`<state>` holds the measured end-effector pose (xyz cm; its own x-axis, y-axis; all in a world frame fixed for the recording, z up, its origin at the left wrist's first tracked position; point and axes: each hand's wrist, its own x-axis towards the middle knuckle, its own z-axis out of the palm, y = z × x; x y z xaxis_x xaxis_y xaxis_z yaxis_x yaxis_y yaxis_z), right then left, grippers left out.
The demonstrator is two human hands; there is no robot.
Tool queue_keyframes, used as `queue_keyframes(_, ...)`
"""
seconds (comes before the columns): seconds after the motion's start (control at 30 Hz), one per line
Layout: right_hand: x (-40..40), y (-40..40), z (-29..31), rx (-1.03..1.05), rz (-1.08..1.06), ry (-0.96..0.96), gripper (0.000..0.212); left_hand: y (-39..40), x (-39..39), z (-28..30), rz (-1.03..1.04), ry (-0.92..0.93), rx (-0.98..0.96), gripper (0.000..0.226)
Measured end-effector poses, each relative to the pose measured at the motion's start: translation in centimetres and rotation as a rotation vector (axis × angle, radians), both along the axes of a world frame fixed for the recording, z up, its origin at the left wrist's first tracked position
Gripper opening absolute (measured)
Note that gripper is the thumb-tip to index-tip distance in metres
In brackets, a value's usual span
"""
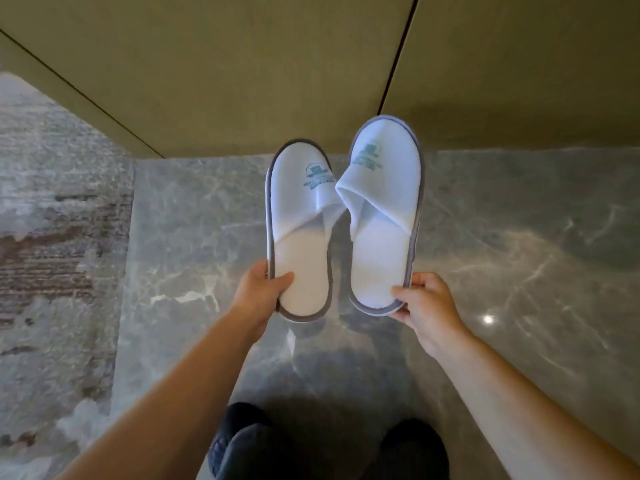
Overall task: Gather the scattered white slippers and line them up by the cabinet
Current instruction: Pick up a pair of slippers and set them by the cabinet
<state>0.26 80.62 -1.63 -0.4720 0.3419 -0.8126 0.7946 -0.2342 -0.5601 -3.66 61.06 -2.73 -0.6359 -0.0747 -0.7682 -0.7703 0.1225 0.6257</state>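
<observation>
The left hand (258,289) grips the heel of one white slipper (299,237), the right hand (427,304) the other slipper (382,216) (toes forward), both held above the marble floor (519,254) near the cabinet (242,74).

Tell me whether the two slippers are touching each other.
Touching. In the head view the left slipper and the right slipper meet at their uppers, where the fabric overlaps; their heels are apart, floor visible between.
</observation>
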Motion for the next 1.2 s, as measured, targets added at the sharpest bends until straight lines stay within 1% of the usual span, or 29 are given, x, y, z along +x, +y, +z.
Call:
queue_keyframes(0.17, -1.8, 0.5, -9.6, 0.016, -0.021, 0.038, 0.03, -0.4, -1.6, -9.6, -0.003, 0.03, -0.023, 0.018)
queue_keyframes(0.3, -2.5, 1.0, -14.7, 0.006, -0.052, 0.014, 0.033, -0.5, -2.7, -14.0, -0.049, 0.058, -0.092, 0.021)
queue_keyframes(0.37, -2.5, 0.9, -16.2, 0.02, -0.014, -0.006, 0.033, -0.5, -2.8, -14.9, -0.144, 0.074, -0.177, 0.032)
queue_keyframes(0.4, -2.6, 1.0, -16.6, 0.06, 0.014, -0.014, 0.031, -0.5, -2.8, -15.1, -0.209, 0.071, -0.228, 0.041)
queue_keyframes(0.43, -2.7, 1.1, -16.8, 0.131, 0.063, -0.02, 0.026, -0.5, -2.8, -15.1, -0.279, 0.065, -0.285, 0.05)
queue_keyframes(0.47, -2.9, 1.2, -16.7, 0.217, 0.13, -0.031, 0.015, -0.5, -2.8, -15.0, -0.357, 0.072, -0.36, 0.058)
queue_keyframes(0.5, -3.1, 1.3, -16.4, 0.293, 0.197, -0.039, 0.014, -0.6, -2.8, -14.9, -0.452, 0.095, -0.46, 0.066)
queue_keyframes(0.57, -3.3, 1.4, -16.0, 0.397, 0.316, -0.046, 0.046, -0.8, -2.7, -14.5, -0.663, 0.175, -0.657, 0.081)
queue_keyframes(0.6, -3.4, 1.4, -15.7, 0.444, 0.355, -0.026, 0.058, -0.9, -2.6, -14.4, -0.753, 0.221, -0.711, 0.088)
queue_keyframes(0.67, -3.6, 0.9, -15.5, 0.537, 0.425, 0.054, 0.068, -0.9, -2.3, -14.8, -0.92, 0.314, -0.757, 0.102)
queue_keyframes(0.73, -3.8, 0.2, -15.5, 0.611, 0.5, 0.126, 0.076, -0.8, -2.0, -15.7, -1.08, 0.409, -0.785, 0.11)
queue_keyframes(0.77, -4.0, -0.2, -15.6, 0.647, 0.539, 0.132, 0.082, -0.6, -2.0, -16.1, -1.149, 0.446, -0.795, 0.112)
queue_keyframes(0.83, -4.1, -1.2, -15.8, 0.714, 0.612, 0.085, 0.094, -0.3, -2.1, -16.8, -1.252, 0.503, -0.809, 0.112)
queue_keyframes(0.9, -3.9, -2.0, -16.1, 0.759, 0.671, 0.053, 0.104, -0.1, -2.2, -17.1, -1.29, 0.535, -0.824, 0.109)
queue_keyframes(1.0, -3.7, -2.7, -16.6, 0.792, 0.719, 0.038, 0.112, -0.1, -2.4, -17.4, -1.255, 0.569, -0.829, 0.1)
queue_keyframes(1.1, -3.5, -2.9, -17.1, 0.812, 0.763, 0.022, 0.114, -0.2, -2.5, -17.4, -1.238, 0.58, -0.835, 0.096)
queue_keyframes(1.2, -3.5, -2.9, -17.5, 0.834, 0.785, 0.015, 0.11, -0.4, -2.5, -17.4, -1.248, 0.585, -0.862, 0.097)
